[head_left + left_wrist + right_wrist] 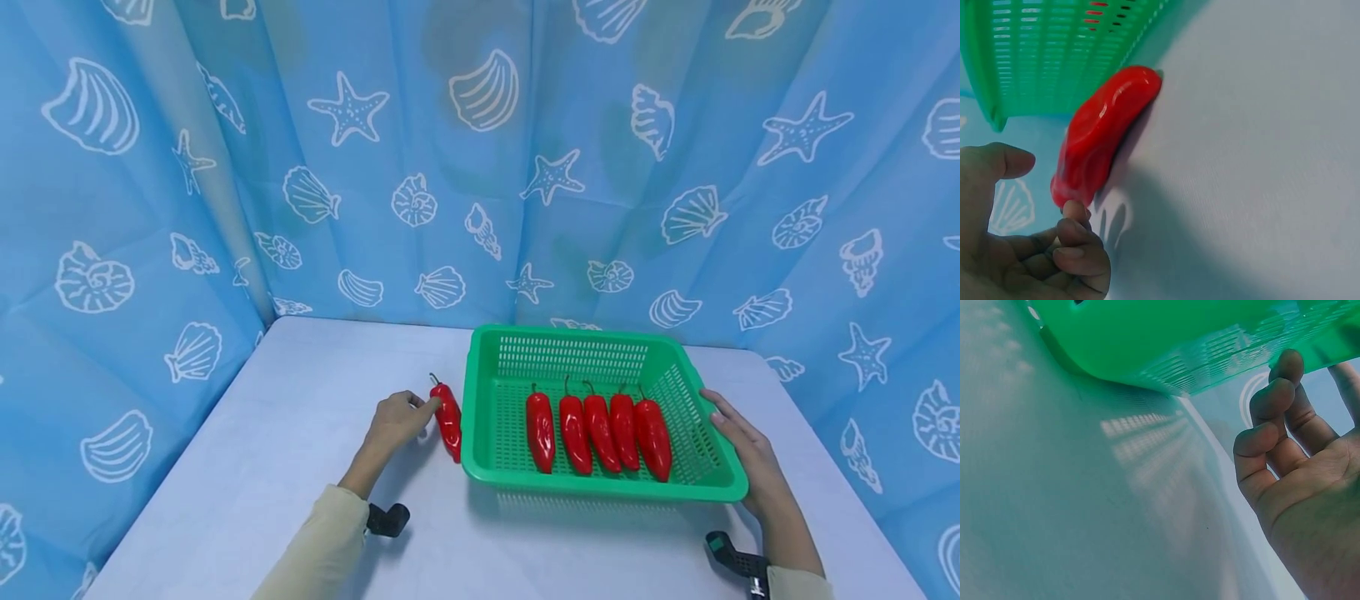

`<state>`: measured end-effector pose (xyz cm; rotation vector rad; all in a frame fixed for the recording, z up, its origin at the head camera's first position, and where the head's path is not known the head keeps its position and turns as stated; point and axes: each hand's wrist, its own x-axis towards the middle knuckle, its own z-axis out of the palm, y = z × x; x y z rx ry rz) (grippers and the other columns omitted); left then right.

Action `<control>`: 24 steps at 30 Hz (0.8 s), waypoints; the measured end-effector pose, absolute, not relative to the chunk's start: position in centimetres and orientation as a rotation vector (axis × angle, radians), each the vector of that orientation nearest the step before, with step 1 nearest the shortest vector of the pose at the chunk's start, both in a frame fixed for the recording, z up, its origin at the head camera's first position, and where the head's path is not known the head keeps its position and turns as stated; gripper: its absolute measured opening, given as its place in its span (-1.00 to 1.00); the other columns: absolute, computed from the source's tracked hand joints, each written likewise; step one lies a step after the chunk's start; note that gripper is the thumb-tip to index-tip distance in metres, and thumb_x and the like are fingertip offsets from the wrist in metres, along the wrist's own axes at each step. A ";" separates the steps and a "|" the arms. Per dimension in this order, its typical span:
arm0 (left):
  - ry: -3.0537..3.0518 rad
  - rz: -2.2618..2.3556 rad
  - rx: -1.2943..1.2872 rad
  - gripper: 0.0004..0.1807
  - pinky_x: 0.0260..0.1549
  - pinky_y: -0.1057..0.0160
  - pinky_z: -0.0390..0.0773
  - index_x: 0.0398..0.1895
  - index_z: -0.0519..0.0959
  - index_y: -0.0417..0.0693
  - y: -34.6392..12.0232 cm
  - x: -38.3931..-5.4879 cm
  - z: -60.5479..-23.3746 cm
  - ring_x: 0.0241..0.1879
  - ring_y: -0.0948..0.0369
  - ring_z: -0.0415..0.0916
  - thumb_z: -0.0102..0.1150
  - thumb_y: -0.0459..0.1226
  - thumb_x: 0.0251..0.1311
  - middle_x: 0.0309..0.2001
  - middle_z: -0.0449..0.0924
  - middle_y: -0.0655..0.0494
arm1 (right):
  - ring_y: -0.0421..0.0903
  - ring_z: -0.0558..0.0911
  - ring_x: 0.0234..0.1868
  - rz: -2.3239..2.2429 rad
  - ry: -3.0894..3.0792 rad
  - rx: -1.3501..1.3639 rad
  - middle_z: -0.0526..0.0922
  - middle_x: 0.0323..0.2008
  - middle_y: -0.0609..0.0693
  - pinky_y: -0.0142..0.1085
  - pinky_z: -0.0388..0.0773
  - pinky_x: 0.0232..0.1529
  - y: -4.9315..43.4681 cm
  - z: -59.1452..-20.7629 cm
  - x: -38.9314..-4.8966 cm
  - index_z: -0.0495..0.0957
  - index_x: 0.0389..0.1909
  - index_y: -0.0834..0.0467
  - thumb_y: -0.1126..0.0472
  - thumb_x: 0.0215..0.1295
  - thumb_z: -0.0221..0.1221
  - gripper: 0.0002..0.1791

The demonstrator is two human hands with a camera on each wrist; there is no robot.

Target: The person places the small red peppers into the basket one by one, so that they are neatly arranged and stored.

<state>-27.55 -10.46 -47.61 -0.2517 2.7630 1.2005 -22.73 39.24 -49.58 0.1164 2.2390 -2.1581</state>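
Observation:
My left hand point(400, 418) is at a red pepper point(447, 421) lying on the table just left of a green plastic basket point(480, 475). In the left wrist view, a fingertip touches the stem end of that pepper point(1100, 134), while the thumb point(1019, 161) stands apart from it. Several more red peppers point(576, 433) lie side by side inside the basket, stems toward the back. My right hand point(756, 462) is at the basket's right side, touching it near the rim. Its fingers point(1272, 400) are loosely bent in the right wrist view, not closed round the rim.
A white table point(315, 392) carries the basket. Blue curtains point(360, 208) printed with white shells and starfish hang behind it and at both sides. A dark wrist-worn device point(387, 520) is on the left wrist, and another device point(738, 561) is on the right.

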 end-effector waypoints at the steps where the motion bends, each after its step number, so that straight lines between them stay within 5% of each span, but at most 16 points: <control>1: 2.755 1.202 -0.243 -0.49 -0.45 0.15 0.59 -0.06 0.58 -0.28 -10.4 -27.6 -47.6 -0.42 0.11 0.56 0.10 0.04 0.32 -0.48 0.60 0.02 | -0.39 0.66 -0.07 -2.164 2.236 0.110 0.41 0.21 -0.35 -0.19 0.66 -0.19 39.2 -49.6 -22.7 0.18 0.53 -0.27 -0.13 0.52 0.01 -0.40; 6: 2.735 1.198 -0.227 -0.49 -0.42 0.14 0.58 -0.08 0.59 -0.27 -10.0 -27.8 -47.7 -0.40 0.10 0.55 0.11 0.05 0.32 -0.46 0.61 0.02 | -0.35 0.68 -0.08 -2.187 2.227 0.090 0.48 0.08 -0.43 -0.19 0.66 -0.21 39.3 -49.7 -22.8 0.19 0.53 -0.26 -0.11 0.52 0.01 -0.41; 24: 2.749 1.207 -0.255 -0.59 -0.54 0.28 0.46 -0.33 0.54 -0.20 -8.9 -27.4 -48.0 -0.48 0.12 0.48 0.29 0.01 0.19 -0.51 0.53 0.02 | -0.40 0.66 -0.08 -2.166 2.230 0.127 0.44 0.12 -0.40 -0.20 0.67 -0.20 39.2 -49.5 -22.8 0.19 0.52 -0.28 -0.12 0.51 0.01 -0.40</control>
